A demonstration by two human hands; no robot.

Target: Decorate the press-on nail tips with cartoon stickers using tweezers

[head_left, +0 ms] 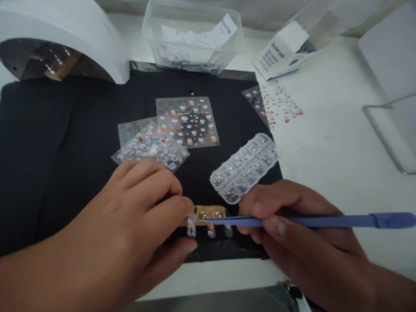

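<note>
The flat black work mat [65, 143] looks like matt, finely ribbed cloth or foam — which, cannot be told. On it lie thin clear plastic sticker sheets [186, 121], glossy and smooth, and a long clear plastic compartment case [245, 167] of glittering stones. The slim blue tool [308, 221] in the right hand [302, 234] looks like smooth matt plastic. A small gold strip [208, 213] with false nails shines like foil. The white domed lamp [65, 34] is smooth plastic — its underside mirror-bright. The white tabletop [331, 143] is smooth, matt.
</note>
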